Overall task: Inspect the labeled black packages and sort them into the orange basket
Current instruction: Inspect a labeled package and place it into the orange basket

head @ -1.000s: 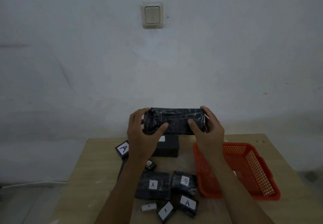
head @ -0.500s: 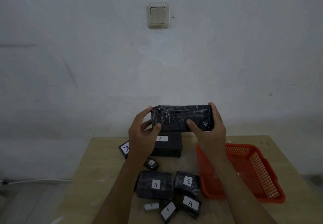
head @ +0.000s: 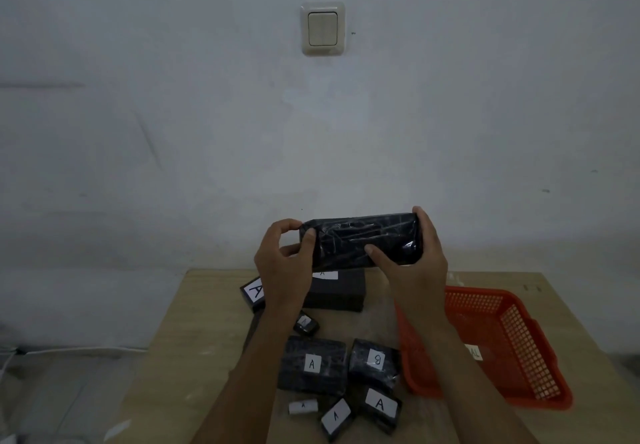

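Right hand [head: 420,263] fingers [head: 375,253] clamped on the right end of a long black package [head: 360,241], thumb across its front face. Left hand [head: 282,263] fingers pinched the left end. Package was held above the bench [head: 194,339], long axis left-right, no label visible on the facing side. Orange basket [head: 519,350] sat below and right of the package, nearer the right hand; judged that hand best placed to drop it in. Left of the basket lay 7 or so labeled packages [head: 311,364], mostly "A", 1 apparently "B" [head: 375,360].
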